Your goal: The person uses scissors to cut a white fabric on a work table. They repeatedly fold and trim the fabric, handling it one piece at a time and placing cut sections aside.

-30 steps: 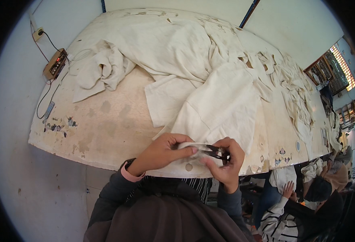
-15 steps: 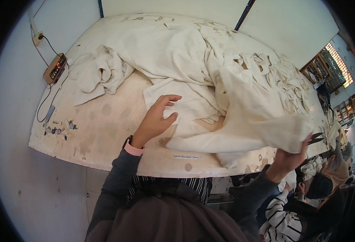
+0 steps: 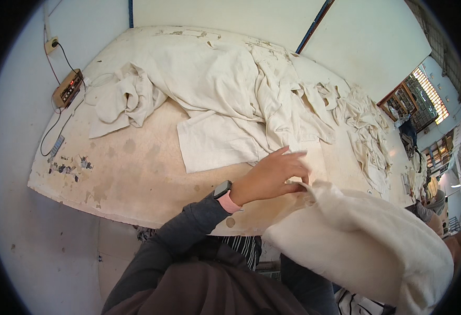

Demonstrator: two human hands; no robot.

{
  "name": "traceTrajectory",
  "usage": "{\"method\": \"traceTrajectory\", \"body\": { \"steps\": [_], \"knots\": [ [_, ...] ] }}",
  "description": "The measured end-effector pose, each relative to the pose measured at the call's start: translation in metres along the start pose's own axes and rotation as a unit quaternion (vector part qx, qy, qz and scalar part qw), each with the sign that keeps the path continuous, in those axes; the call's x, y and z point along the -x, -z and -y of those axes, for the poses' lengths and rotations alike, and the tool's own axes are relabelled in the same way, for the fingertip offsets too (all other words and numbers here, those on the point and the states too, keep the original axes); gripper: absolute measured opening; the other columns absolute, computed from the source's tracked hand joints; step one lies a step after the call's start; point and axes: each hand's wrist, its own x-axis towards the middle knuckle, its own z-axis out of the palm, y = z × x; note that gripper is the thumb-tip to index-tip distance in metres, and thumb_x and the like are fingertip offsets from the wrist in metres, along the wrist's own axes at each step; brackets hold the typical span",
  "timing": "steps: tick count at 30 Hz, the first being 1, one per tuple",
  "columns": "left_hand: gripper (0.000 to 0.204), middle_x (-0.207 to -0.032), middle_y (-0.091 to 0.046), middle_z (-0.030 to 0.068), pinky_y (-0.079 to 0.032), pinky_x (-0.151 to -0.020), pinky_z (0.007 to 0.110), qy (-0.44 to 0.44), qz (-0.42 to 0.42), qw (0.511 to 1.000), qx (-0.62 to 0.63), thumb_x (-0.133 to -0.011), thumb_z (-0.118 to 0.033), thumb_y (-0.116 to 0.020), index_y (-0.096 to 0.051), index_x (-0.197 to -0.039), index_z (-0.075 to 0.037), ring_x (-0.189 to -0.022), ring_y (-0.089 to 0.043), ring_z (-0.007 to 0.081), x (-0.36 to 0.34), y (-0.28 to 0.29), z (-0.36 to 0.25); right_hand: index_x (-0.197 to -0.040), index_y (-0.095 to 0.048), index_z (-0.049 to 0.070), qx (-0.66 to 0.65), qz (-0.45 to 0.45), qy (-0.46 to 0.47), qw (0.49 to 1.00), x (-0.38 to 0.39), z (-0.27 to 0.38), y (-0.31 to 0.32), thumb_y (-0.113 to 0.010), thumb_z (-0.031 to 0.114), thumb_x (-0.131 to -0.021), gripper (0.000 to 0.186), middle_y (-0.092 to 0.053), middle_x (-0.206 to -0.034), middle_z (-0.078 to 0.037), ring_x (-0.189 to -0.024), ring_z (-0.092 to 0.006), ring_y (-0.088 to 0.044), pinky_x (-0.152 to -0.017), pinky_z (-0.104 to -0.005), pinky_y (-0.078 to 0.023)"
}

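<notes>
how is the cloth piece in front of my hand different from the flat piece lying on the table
The cloth piece by the left hand is lifted off the table and bunched; the flat piece lies spread out on it. The lifted piece hangs past the table's near edge; the flat one sits further in, partly under the cloth heap. Both are off-white fabric.

One wide fisheye view only, worn on the person's head and tilted steeply down and forward, so no second view shares the scene. It looks from above onto the stained cream padded worktable (image 3: 136, 173), which fills the middle and bends toward the dark round rim. Nearest the lens, at the lower edge, are the person's own grey-sleeved torso and forearm. The pale walls lie far off at the top, and a wooden control box with a cable (image 3: 67, 88) sits at the far left edge
</notes>
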Motion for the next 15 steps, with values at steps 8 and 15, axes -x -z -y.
{"method": "traceTrajectory", "body": {
  "steps": [8,15],
  "knots": [
    [0.025,-0.103,-0.072,0.0107,-0.054,-0.081,0.034,0.123,-0.433,0.892,-0.048,-0.088,0.003,-0.064,-0.068,-0.111,-0.005,-0.091,-0.069,0.0267,0.052,0.143,0.024,-0.132,-0.061,0.003,0.116,-0.025,0.023,0.993,-0.04,-0.016,0.004,-0.064,0.021,-0.103,0.034,-0.069,-0.118,-0.009,-0.11,-0.021,-0.066,-0.099,-0.039,-0.052],
    [0.028,-0.107,-0.07,0.0111,-0.048,-0.096,0.04,0.148,-0.278,0.898,-0.309,-0.082,0.002,-0.072,-0.07,-0.109,-0.006,-0.104,-0.065,0.0297,0.136,0.18,0.006,-0.123,-0.066,0.003,0.55,0.028,0.05,0.833,-0.04,-0.072,0.081,-0.07,0.019,-0.099,0.029,-0.069,-0.109,-0.007,-0.104,-0.019,-0.065,-0.096,-0.036,-0.05]
  ]
}}
